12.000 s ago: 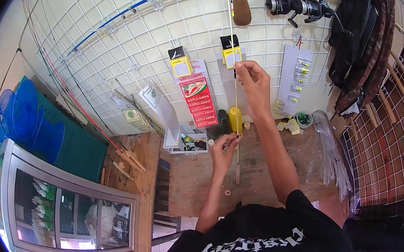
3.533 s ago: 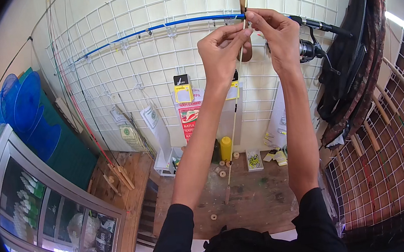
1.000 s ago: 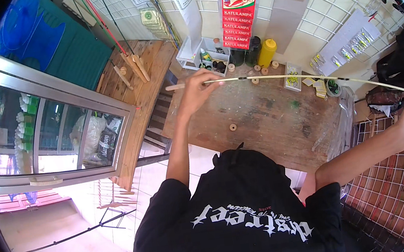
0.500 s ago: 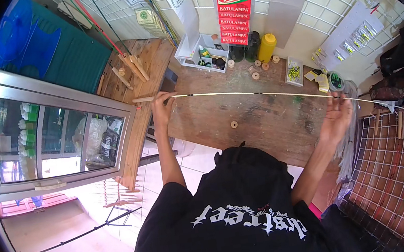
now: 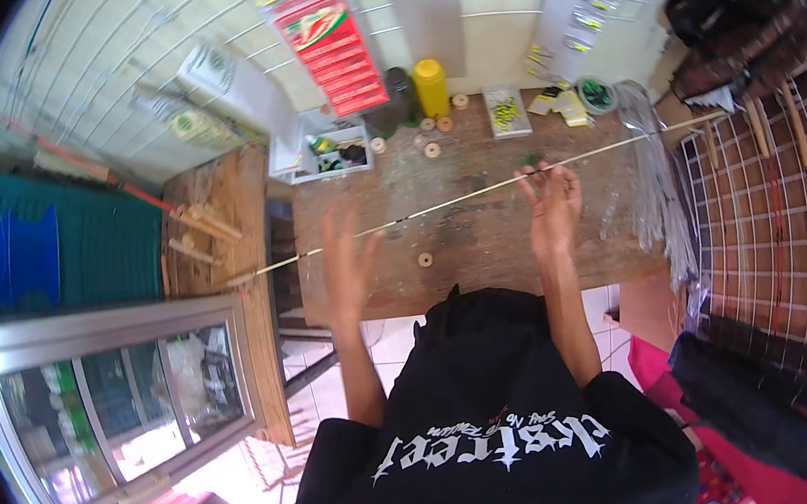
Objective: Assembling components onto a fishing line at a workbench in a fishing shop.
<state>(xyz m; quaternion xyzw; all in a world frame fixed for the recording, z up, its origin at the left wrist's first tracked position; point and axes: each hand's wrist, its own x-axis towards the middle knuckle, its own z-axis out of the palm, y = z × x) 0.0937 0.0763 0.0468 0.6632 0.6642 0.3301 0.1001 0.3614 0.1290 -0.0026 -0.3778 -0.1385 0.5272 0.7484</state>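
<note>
A long thin pale rod (image 5: pixel 458 202) with dark bands slants across above the wooden workbench, its left end lower in view and its right end near the wall grid. It looks like a slim fishing rod with a wooden handle (image 5: pixel 243 278) at the left. My right hand (image 5: pixel 553 208) grips the rod right of its middle, fingertips at a dark band. Beside the rod's left part, my left hand (image 5: pixel 349 264) is raised with fingers stretched and thumb apart; motion blurs it, and whether it touches the rod is unclear.
On the workbench (image 5: pixel 484 252) lie a wooden ring (image 5: pixel 426 260) and several spools. Along the back stand a white box (image 5: pixel 353 165), a yellow bottle (image 5: pixel 431 89) and a tray of small yellow-green pieces (image 5: pixel 507 114). A glass-fronted cabinet (image 5: pixel 247 372) stands left; a wire grid (image 5: pixel 774 237) is at right.
My right hand has moved left along the rod, toward its middle. My left hand has come off the handle end and moved lower. The rod now tilts up to the right, and the view has turned.
</note>
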